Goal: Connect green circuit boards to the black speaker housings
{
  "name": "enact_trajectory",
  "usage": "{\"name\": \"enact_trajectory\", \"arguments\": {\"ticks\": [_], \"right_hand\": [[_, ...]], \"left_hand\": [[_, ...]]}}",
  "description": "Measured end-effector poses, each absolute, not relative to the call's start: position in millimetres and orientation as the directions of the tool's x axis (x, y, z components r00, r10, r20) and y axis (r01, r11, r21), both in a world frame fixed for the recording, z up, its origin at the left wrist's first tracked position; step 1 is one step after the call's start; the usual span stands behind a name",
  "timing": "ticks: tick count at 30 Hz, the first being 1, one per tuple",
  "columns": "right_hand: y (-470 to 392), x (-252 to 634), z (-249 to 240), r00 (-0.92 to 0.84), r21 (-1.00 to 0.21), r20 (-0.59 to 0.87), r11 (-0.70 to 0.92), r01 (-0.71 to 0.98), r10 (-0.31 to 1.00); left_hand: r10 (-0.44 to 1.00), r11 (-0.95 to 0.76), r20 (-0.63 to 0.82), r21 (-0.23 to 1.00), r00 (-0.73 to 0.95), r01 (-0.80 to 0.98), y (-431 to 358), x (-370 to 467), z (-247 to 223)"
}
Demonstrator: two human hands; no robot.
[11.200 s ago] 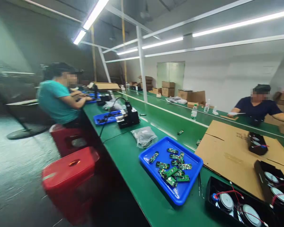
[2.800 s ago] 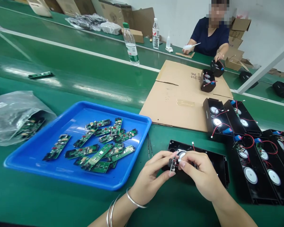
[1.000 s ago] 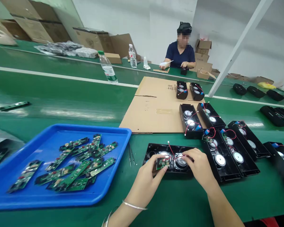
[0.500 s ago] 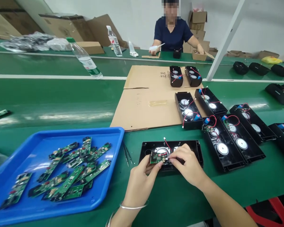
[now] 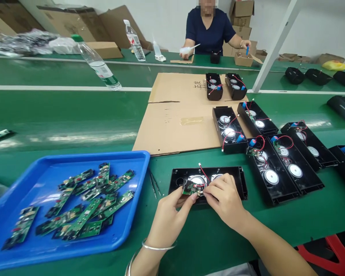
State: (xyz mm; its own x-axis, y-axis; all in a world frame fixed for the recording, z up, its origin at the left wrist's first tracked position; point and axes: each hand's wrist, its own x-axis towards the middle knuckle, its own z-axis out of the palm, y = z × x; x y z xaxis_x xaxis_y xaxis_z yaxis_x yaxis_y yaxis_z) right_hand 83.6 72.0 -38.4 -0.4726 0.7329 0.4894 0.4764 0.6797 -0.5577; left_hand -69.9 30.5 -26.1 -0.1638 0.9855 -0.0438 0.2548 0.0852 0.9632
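Observation:
Between its thumb and fingers, my left hand [image 5: 171, 212] grips a small green circuit board [image 5: 189, 187]. My right hand [image 5: 225, 197] is closed in a pinch at the board's right edge, on a small white wire connector [image 5: 201, 193] that its fingertips partly cover. Whether the connector is seated in the board cannot be told. Both hands are over a black speaker housing [image 5: 238, 182] lying lengthwise on the bench. Inside it are round speakers [image 5: 197, 179], partly hidden by the hands, and a red wire with a white plug [image 5: 200, 165] stands up from it.
A blue tray [image 5: 133, 214] with several circuit boards lies at left, tweezers [image 5: 153, 183] beside it. More speaker housings [image 5: 271, 168] stand at right and on a cardboard sheet [image 5: 172, 126]. Bottles [image 5: 99, 65] stand farther back. Across the bench, a person [image 5: 207, 32] handles a small box [image 5: 243, 60].
My hands keep their hold at the board, with the right fingers shifted slightly left. The person opposite has raised a hand from the small box with a blue item in it. The view has tilted slightly.

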Motion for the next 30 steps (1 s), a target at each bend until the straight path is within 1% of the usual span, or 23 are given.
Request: {"name": "enact_trajectory", "arguments": {"ticks": [5,9,11,14,16,20,24,28,30], "right_hand": [[70,82,-40,-0.427,-0.554,0.535,0.684,0.474,0.729],[71,81,-43,-0.433,-0.489,0.572,0.714,0.502,0.696],[71,80,-43,-0.451,-0.425,0.599,0.740,0.521,0.662],[69,79,-44,-0.473,-0.331,0.645,0.777,0.536,0.601],[69,77,-44,-0.470,-0.297,0.666,0.784,0.545,0.580],[67,75,-43,-0.442,-0.290,0.685,0.773,0.564,0.579],[66,73,-42,-0.424,-0.319,0.679,0.760,0.566,0.600],[66,72,-42,-0.408,-0.334,0.675,0.748,0.574,0.615],[67,72,-42,-0.422,-0.344,0.652,0.742,0.576,0.630]], "left_hand": [[0.983,0.103,-0.064,0.968,-0.171,0.228,29,-70,-30],[0.987,0.086,-0.047,0.962,-0.155,0.259,28,-72,-36],[0.990,0.048,-0.005,0.953,-0.142,0.300,27,-72,-38],[0.982,-0.048,0.108,0.936,-0.154,0.350,26,-70,-38],[0.975,-0.090,0.154,0.933,-0.161,0.349,25,-67,-38],[0.977,-0.102,0.149,0.954,-0.151,0.284,26,-64,-38],[0.980,-0.103,0.139,0.967,-0.141,0.232,27,-65,-37],[0.978,-0.128,0.163,0.961,-0.129,0.245,27,-65,-35],[0.974,-0.140,0.183,0.950,-0.132,0.280,26,-64,-36]]}}
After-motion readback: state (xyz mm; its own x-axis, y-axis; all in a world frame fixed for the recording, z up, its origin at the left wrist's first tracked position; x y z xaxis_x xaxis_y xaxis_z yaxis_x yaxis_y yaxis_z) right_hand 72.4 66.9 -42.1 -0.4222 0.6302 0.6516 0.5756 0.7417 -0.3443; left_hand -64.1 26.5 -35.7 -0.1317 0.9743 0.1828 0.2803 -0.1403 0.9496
